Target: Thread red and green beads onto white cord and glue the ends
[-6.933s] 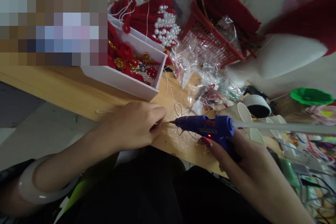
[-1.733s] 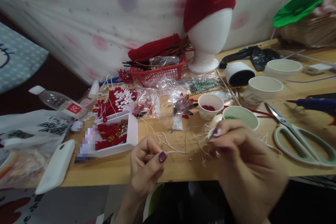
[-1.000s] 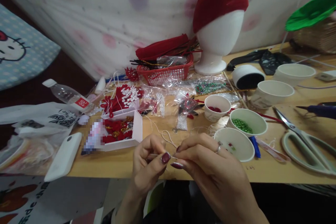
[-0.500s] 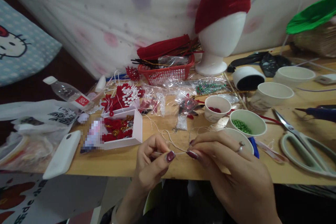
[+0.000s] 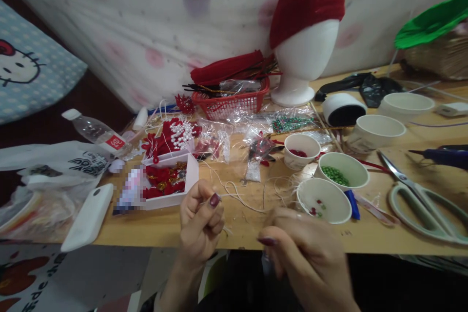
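My left hand (image 5: 202,222) is closed in a pinch, thumb against forefinger, on a thin pale thread (image 5: 228,195) whose end sticks out to the right. To its right my right hand (image 5: 303,248) is blurred, with its fingers curled in; whatever they hold, if anything, I cannot make out. A loose loop of white cord (image 5: 241,201) lies on the table between and beyond the hands. Just past my right hand stands a white paper bowl (image 5: 340,212) with a few red and green beads. Behind it is a bowl of green beads (image 5: 334,174).
Large scissors (image 5: 417,204) lie at the right. A small cup (image 5: 303,160) holds red beads. To the left are a white box (image 5: 192,180) of red ornaments, a phone (image 5: 89,217) and a bottle (image 5: 93,129). A red basket (image 5: 234,106) and a foam head (image 5: 303,63) stand behind.
My hands have drawn apart: the right moved down toward me, uncovering the bowl with few beads, and the left shifted slightly left. The thread no longer visibly stretches between them.
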Demonstrator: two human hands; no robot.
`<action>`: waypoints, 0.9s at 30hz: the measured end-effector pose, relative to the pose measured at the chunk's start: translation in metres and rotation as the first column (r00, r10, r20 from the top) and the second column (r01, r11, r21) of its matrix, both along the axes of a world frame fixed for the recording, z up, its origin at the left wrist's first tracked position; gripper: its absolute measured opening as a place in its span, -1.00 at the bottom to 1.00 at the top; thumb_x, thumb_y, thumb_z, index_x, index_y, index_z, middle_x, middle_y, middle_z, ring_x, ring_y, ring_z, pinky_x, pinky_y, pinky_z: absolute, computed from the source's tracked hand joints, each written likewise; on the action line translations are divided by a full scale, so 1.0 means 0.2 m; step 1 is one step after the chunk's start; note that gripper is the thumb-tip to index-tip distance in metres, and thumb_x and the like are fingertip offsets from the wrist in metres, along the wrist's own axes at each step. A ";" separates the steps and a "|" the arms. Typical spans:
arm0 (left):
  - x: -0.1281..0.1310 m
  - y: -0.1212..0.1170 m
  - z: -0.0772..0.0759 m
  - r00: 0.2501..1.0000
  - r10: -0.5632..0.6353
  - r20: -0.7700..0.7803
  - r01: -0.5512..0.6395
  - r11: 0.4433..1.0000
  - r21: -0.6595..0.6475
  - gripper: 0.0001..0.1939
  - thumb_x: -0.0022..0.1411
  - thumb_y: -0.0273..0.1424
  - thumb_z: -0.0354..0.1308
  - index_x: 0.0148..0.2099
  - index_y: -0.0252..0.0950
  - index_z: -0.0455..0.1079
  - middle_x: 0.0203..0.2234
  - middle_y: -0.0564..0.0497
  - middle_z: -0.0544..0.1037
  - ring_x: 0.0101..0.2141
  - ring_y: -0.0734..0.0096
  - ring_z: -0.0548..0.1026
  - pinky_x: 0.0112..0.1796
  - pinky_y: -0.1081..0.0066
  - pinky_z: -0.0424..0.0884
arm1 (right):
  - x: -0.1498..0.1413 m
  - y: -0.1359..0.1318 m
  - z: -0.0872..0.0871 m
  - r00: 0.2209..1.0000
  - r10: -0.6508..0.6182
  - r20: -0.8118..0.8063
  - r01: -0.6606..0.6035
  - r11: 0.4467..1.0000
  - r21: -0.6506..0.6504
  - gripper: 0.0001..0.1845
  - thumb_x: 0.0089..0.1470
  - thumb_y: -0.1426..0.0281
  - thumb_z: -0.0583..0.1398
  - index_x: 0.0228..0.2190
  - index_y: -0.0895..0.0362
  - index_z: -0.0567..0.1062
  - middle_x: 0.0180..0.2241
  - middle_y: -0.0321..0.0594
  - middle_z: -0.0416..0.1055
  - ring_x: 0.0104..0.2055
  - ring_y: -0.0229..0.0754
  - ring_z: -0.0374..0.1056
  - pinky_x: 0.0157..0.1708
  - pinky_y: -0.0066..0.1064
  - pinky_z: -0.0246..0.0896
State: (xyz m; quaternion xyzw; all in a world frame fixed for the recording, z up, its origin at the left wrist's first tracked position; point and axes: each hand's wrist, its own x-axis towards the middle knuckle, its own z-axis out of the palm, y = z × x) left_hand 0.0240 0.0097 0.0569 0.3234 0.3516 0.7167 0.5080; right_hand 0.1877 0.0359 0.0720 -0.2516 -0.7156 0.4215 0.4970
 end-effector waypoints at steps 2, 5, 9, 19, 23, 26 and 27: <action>0.01 0.00 0.00 1.000 -0.004 -0.007 0.004 1.000 -0.015 -0.73 0.18 -0.37 0.31 -0.41 -0.25 0.24 -0.65 0.26 0.01 -0.70 0.71 -0.20 -0.74 0.67 -0.15 | -0.08 0.00 -0.05 0.998 0.036 -0.047 -0.042 0.991 -0.125 -0.49 0.24 0.42 0.19 -0.75 0.13 0.39 -0.67 -0.34 0.37 -0.63 -0.37 0.29 -0.59 -0.52 0.17; 0.01 -0.01 -0.01 0.999 -0.045 -0.012 0.045 0.999 -0.021 -0.73 0.19 -0.36 0.30 -0.43 -0.26 0.24 -0.65 0.25 0.03 -0.70 0.71 -0.14 -0.72 0.68 -0.09 | -0.18 0.00 -0.10 0.979 -0.081 -0.186 0.016 0.945 -0.326 -0.92 0.06 0.45 0.33 -0.34 0.04 0.65 -0.31 -0.24 0.54 -0.43 -0.29 0.42 -0.47 -0.48 0.34; 0.02 -0.01 -0.02 0.998 -0.030 -0.047 0.029 0.999 -0.032 -0.72 0.16 -0.34 0.32 -0.45 -0.29 0.28 -0.66 0.21 0.15 -0.67 0.69 0.06 -0.63 0.67 0.13 | -0.24 -0.01 -0.09 0.909 -0.191 -0.371 -0.003 0.886 -0.463 -0.77 0.03 0.50 0.34 -0.28 -0.06 0.68 -0.18 -0.25 0.51 -0.18 -0.25 0.47 -0.20 -0.45 0.40; -0.04 -0.01 -0.03 0.917 0.003 -0.398 -0.062 0.989 -0.138 -0.72 0.04 -0.12 0.37 -0.29 -0.17 0.49 -0.45 0.02 0.40 -0.41 0.35 0.40 -0.43 0.45 0.43 | -0.21 0.04 -0.11 0.913 -0.211 -0.349 0.183 0.977 -0.112 -0.93 0.04 0.52 0.38 -0.45 0.18 0.60 -0.38 -0.25 0.60 -0.30 -0.30 0.52 -0.17 -0.50 0.40; -0.10 -0.05 -0.01 0.618 0.169 -0.768 -0.127 0.985 0.115 -0.66 0.10 -0.09 0.30 -0.10 -0.07 0.57 -0.21 -0.07 0.45 -0.15 0.10 0.42 -0.29 0.29 0.50 | -0.19 0.06 -0.16 0.943 -0.268 -0.199 0.295 0.947 0.127 -0.86 0.18 0.48 0.28 -0.43 0.22 0.53 -0.39 -0.19 0.60 -0.37 -0.29 0.50 -0.29 -0.47 0.41; -0.07 -0.08 0.01 0.431 0.242 -0.869 -0.116 0.970 0.213 -0.74 0.06 -0.28 0.36 -0.14 -0.04 0.61 -0.25 -0.04 0.47 -0.20 0.10 0.42 -0.26 0.21 0.48 | -0.19 0.05 -0.18 0.948 -0.294 -0.119 0.314 0.922 0.226 -0.74 0.27 0.47 0.15 -0.46 0.20 0.51 -0.39 -0.17 0.60 -0.45 -0.27 0.45 -0.45 -0.44 0.39; -0.06 -0.08 0.02 0.408 0.259 -0.876 -0.128 0.966 0.226 -0.76 0.04 -0.38 0.36 -0.18 -0.04 0.62 -0.28 -0.02 0.48 -0.22 0.13 0.42 -0.23 0.19 0.48 | -0.19 0.05 -0.19 0.951 -0.293 -0.102 0.309 0.919 0.244 -0.72 0.28 0.48 0.11 -0.46 0.20 0.51 -0.39 -0.16 0.61 -0.46 -0.26 0.44 -0.48 -0.44 0.38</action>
